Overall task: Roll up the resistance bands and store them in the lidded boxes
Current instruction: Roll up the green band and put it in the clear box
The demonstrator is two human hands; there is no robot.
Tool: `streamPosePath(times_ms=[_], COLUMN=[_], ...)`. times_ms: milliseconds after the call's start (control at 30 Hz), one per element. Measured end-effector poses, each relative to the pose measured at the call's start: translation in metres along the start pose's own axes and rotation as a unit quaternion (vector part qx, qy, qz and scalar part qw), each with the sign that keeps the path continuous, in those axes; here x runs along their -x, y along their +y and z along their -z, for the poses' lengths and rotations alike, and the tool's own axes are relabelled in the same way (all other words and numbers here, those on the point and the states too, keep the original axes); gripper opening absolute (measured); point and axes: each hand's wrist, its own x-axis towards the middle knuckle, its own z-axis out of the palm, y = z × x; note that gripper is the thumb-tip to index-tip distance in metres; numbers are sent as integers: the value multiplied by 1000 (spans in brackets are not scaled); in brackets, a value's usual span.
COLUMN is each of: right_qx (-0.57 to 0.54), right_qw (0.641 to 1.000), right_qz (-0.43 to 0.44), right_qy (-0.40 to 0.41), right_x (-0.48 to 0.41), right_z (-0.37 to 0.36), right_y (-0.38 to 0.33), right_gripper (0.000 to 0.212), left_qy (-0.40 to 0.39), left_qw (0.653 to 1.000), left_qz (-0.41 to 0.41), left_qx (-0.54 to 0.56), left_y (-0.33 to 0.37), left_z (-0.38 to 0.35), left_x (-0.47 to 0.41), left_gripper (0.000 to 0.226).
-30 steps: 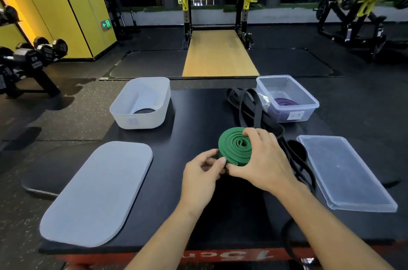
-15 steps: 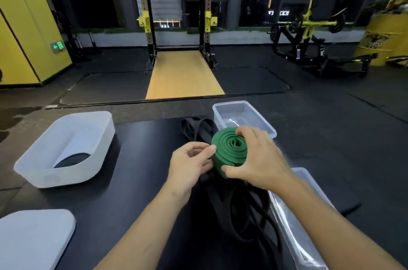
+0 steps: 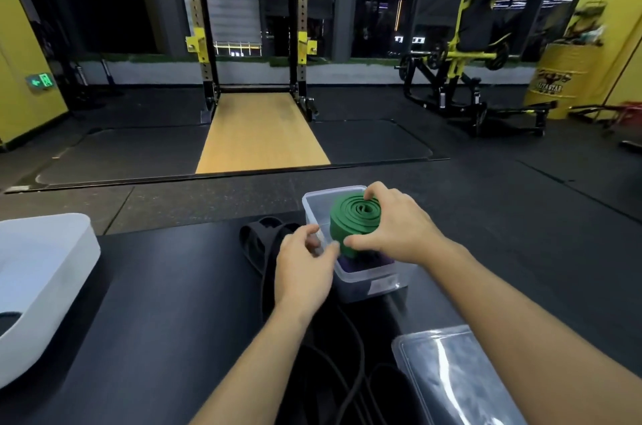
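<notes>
My right hand [image 3: 392,226] grips a rolled green resistance band [image 3: 354,221] and holds it over the open clear plastic box [image 3: 368,280] at the table's far edge. A purple band [image 3: 377,263] lies in the bottom of that box. My left hand [image 3: 305,264] hovers just left of the roll, fingers loosely curled, and I cannot tell whether its fingertips touch the roll's lower edge. Loose black bands [image 3: 264,244] lie on the black table [image 3: 156,303] left of the box and trail toward me under my arms.
The clear lid [image 3: 458,379] lies at the near right of the table. A white tub [image 3: 41,282] with a dark band inside stands at the left edge. Beyond the table are a squat rack [image 3: 250,42], a wooden platform and a yellow machine.
My right hand has carried the green roll forward and up over the clear box. My left hand has come off the roll. The view has tilted up and shifted right.
</notes>
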Motion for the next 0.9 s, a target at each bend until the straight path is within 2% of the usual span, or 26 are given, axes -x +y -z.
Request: streamPosePath(times_ms=[67,133,200,400,567,800,900], right_qx=[15,28,34,39,22,35,43], right_qw=[1000,1000,999,999,1000,999,999], right_qz=[0,1,-2,-1,-17,-15,-11], right_qy=[-8,-9,-4,8,1,-19,-13], right_x=[-13,-24,-35,-56,-61,-64,-65], right_z=[-9,-18,-25,-47,-51,-43,-43], right_y=[2,3,4,2,6,8,10], right_gripper=[78,78,77,72,69,77,78], left_qy=[-7,-23,-49,-82,-93,-88,-71], left_qw=[1000,995,986,977,977,980,990], left_qz=[4,31,45,49,39,43,21], left_qx=[11,95,150,192,190,175,121], left_y=[-8,-12,-14,-15,-15,-14,-8], left_z=[-5,-5,-4,-2,-4,-5,-7], left_x=[0,-1,-1,-2,-2,-3,0], left_gripper=[53,66,64,65,61,61,60])
